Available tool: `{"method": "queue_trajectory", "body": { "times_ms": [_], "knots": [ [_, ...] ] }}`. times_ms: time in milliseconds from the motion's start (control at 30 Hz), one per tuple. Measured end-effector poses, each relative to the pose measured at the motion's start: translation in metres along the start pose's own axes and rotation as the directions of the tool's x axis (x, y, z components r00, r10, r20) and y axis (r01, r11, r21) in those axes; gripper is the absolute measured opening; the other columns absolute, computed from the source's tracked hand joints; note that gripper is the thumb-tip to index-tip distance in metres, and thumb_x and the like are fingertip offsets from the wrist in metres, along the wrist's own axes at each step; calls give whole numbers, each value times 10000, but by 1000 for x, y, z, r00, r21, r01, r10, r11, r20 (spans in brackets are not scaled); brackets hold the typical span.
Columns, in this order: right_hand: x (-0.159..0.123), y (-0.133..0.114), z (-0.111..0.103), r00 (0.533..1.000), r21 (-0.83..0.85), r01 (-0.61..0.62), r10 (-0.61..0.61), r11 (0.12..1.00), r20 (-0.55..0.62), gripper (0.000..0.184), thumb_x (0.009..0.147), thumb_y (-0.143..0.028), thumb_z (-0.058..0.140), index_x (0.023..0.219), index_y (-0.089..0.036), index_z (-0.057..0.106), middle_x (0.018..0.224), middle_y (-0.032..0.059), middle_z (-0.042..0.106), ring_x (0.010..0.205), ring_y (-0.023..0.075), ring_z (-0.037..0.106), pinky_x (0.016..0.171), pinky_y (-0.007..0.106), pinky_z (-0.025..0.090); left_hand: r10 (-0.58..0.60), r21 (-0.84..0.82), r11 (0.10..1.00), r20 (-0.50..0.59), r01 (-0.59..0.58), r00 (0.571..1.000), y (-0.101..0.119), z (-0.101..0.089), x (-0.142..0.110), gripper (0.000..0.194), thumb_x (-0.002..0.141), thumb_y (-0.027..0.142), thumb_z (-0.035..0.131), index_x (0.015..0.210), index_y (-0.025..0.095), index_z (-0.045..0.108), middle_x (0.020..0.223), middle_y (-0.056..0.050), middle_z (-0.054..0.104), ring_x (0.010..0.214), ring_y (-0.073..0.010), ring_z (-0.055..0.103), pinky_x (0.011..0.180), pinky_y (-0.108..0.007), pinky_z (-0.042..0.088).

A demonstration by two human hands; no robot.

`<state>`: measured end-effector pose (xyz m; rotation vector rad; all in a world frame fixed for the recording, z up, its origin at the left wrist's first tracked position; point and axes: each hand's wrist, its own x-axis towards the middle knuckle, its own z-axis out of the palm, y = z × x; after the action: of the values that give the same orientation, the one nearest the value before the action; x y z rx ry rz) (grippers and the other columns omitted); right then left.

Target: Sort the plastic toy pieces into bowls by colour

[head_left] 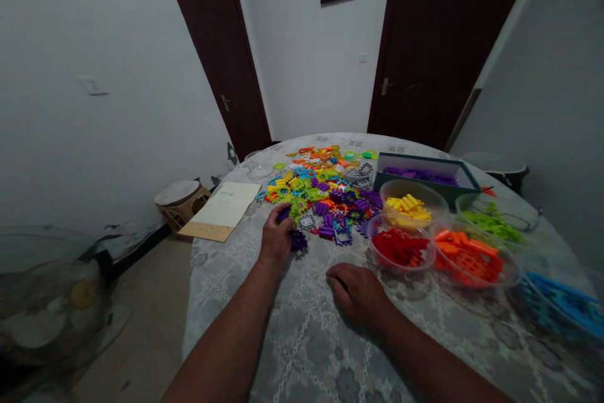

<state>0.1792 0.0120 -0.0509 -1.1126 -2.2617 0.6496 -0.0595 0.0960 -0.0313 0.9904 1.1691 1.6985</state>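
Note:
My left hand [276, 234] is at the near-left edge of a heap of mixed plastic building pieces [325, 192], its fingers closed around a purple piece [284, 214]. Just right of that hand, a dark purple gear-shaped piece [299, 241] lies on the cloth. My right hand [358, 293] rests on the table in front of the round tubs, fingers curled in; whatever is inside it, if anything, is hidden. Nearest to it stands a clear tub of red pieces [401, 247].
Clear tubs hold yellow [408, 207], orange [469, 258], green [493, 220] and blue pieces [561, 302] on the right. Behind them is a dark green box [465, 186] with purple pieces. A paper sheet [224, 208] overhangs the table's left edge; a stool [182, 195] stands beyond.

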Motion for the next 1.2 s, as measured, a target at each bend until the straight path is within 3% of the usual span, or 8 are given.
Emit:
{"method": "queue_trajectory", "body": {
  "times_ms": [133, 267, 500, 633, 767, 933, 1033, 1200],
  "knots": [
    [-2, 0, 1, 1000, -20, 3, -3, 1000, -7, 291, 1019, -271, 496, 1121, -205, 761, 1083, 86, 794, 991, 226, 739, 899, 331, 537, -187, -313, 928, 76, 201, 979, 3, 3, -2, 596, 652, 200, 784, 1225, 237, 622, 885, 20, 617, 634, -102, 544, 589, -240, 443],
    [-3, 5, 2, 998, 18, -4, 5, 1000, -62, 325, 1026, -316, 509, 1227, -189, 730, 1146, 114, 783, 1015, 238, 735, 922, 360, 552, -245, -464, 830, 195, 310, 950, 12, 8, -10, 638, 651, 169, 789, 1255, 249, 600, 785, 44, 584, 627, -105, 548, 591, -226, 455],
    [2, -11, -2, 988, 218, -80, 107, 973, -113, 572, 990, -312, 592, 1552, -235, 516, 1192, 86, 756, 715, 140, 635, 751, 311, 537, -290, -444, 785, 354, 433, 889, 7, 29, -26, 679, 649, 165, 797, 1300, 230, 615, 847, 20, 629, 629, -103, 580, 585, -229, 483],
    [7, -27, 1, 984, 385, -125, 164, 914, -69, 439, 965, -315, 627, 1393, -234, 679, 967, 33, 736, 724, 139, 608, 703, 281, 505, -325, -367, 797, 410, 480, 852, 0, 35, -29, 653, 666, 190, 794, 1291, 248, 616, 831, 19, 622, 620, -124, 600, 497, -204, 415],
    [2, -41, -5, 952, 495, -239, 301, 836, -47, 334, 971, -348, 616, 1253, -231, 750, 842, 15, 709, 695, 150, 614, 647, 270, 493, -325, -366, 813, 360, 453, 875, -4, 36, -24, 600, 640, 172, 807, 1214, 240, 647, 952, -11, 676, 732, -134, 651, 639, -243, 531],
    [8, -55, -60, 980, 221, -187, 196, 957, -21, 235, 979, -369, 626, 1114, -275, 794, 981, 34, 787, 851, 196, 708, 782, 315, 554, -291, -392, 813, 368, 431, 883, -8, 38, -21, 541, 631, 137, 778, 1154, 233, 676, 982, -27, 671, 761, -131, 621, 629, -232, 502],
    [36, -34, -111, 981, 56, -156, 161, 986, -112, 275, 991, -414, 596, 1113, -271, 797, 1026, 42, 796, 921, 213, 726, 841, 337, 563, -293, -404, 793, 405, 457, 866, -9, 39, -23, 547, 634, 125, 790, 1163, 223, 688, 968, -28, 653, 713, -114, 588, 550, -206, 440],
    [95, 31, -187, 823, -139, -371, 256, 918, -507, 422, 949, -356, 571, 1296, -178, 734, 1160, 121, 794, 998, 257, 743, 941, 399, 562, -300, -422, 767, 430, 484, 851, -9, 37, -25, 529, 627, 105, 782, 1142, 192, 697, 920, -33, 643, 664, -104, 544, 503, -200, 421]
  ]
}}
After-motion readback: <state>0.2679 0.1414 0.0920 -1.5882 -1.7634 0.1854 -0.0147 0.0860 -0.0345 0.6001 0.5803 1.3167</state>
